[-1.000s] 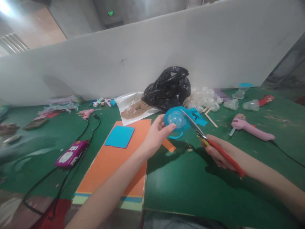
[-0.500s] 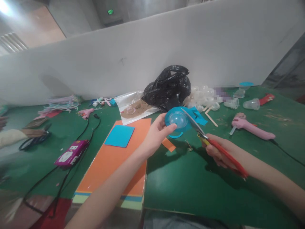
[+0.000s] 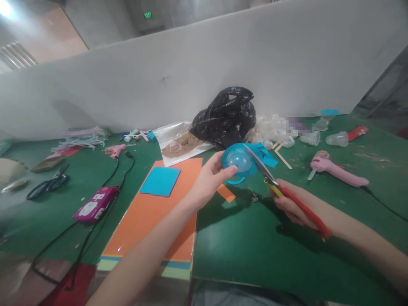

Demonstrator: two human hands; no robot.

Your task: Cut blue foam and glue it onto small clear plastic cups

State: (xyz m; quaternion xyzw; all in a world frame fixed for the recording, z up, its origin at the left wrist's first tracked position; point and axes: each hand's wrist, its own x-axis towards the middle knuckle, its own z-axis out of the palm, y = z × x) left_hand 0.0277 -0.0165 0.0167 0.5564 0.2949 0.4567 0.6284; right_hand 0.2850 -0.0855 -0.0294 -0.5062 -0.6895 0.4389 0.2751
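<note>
My left hand (image 3: 214, 176) grips a clear plastic cup (image 3: 239, 160) between thumb and fingers, with a blue sheet disc (image 3: 228, 154) against it. In my right hand (image 3: 295, 206) is a pair of scissors (image 3: 267, 172) with red handles and a bit of yellow near the pivot. Its blades point up and to the left, at the right edge of the blue disc; whether they touch it I cannot tell. Behind lies a cut blue scrap (image 3: 267, 158), and a thin blue curved strip (image 3: 236, 181) shows below the disc.
A blue square (image 3: 160, 181) lies on orange sheets (image 3: 143, 221). A black plastic bag (image 3: 226, 117) stands behind, near plastic cups (image 3: 310, 138). Pink glue guns (image 3: 339, 170) lie on both sides. At left are dark-handled scissors (image 3: 47, 187), a purple packet (image 3: 96, 205) and a black cord.
At the far left, another person's hand has drawn away from the dark-handled scissors, which stay on the table. My own hands have barely moved.
</note>
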